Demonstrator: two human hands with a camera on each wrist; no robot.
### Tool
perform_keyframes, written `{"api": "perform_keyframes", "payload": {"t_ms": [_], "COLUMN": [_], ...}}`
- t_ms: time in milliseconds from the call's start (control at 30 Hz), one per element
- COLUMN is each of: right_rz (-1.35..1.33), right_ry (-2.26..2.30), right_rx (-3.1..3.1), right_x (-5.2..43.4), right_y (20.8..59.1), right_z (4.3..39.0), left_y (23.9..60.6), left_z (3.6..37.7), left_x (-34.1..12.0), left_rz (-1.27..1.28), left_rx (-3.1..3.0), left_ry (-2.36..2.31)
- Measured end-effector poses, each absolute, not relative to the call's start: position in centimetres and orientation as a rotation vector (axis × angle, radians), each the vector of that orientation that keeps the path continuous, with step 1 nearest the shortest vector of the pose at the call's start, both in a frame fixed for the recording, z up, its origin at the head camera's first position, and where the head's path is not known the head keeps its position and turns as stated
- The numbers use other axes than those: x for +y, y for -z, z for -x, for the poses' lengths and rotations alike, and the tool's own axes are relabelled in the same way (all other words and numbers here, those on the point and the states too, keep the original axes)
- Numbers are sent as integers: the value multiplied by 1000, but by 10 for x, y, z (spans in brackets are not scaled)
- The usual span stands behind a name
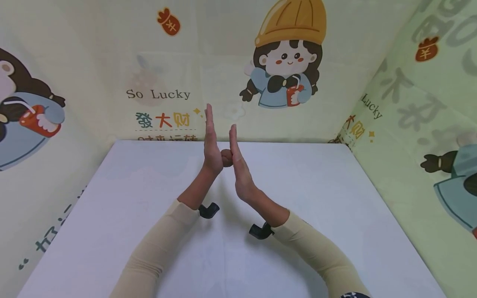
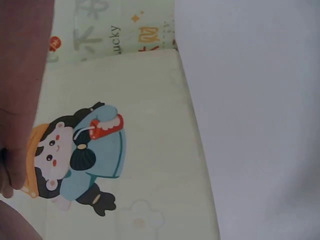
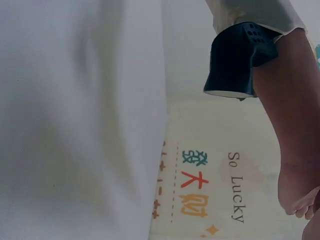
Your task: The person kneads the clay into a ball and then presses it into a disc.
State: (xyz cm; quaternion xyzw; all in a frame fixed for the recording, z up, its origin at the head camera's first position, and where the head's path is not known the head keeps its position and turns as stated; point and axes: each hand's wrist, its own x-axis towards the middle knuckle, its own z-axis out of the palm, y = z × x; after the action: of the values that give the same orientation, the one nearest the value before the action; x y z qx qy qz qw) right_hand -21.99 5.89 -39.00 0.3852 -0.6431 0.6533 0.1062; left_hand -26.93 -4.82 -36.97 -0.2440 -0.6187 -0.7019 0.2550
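Both hands are raised over the white table, fingers straight and pointing up, palms facing each other. Between them a small brown ball (image 1: 227,158) is pressed; part of it is hidden. My left hand (image 1: 211,145) touches its left side near the palm's heel. The fingers of my right hand (image 1: 240,169) lie against its right side, and this hand sits slightly lower and nearer. In the left wrist view, part of the right arm (image 2: 22,75) fills the left edge. The right wrist view catches the left forearm (image 3: 295,100) at its right.
The white tabletop (image 1: 186,256) spreads beneath both arms. Pale printed sheets with cartoon figures stand behind it, such as the back sheet (image 1: 220,62), and on both sides. Black wrist cameras (image 1: 209,210) stick out inward from beige sleeves (image 1: 156,244).
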Motion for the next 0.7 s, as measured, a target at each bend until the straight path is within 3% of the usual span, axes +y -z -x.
{"api": "perform_keyframes", "payload": {"t_ms": [700], "right_rz": [-1091], "right_ry": [-1886], "right_rx": [-1794], "right_x": [68], "right_y": [376], "right_z": [231], "left_y": [396], "left_z": [266], "left_x": [-32], "left_rz": [874], "left_rx": [-1901], "left_ry": [1894]}}
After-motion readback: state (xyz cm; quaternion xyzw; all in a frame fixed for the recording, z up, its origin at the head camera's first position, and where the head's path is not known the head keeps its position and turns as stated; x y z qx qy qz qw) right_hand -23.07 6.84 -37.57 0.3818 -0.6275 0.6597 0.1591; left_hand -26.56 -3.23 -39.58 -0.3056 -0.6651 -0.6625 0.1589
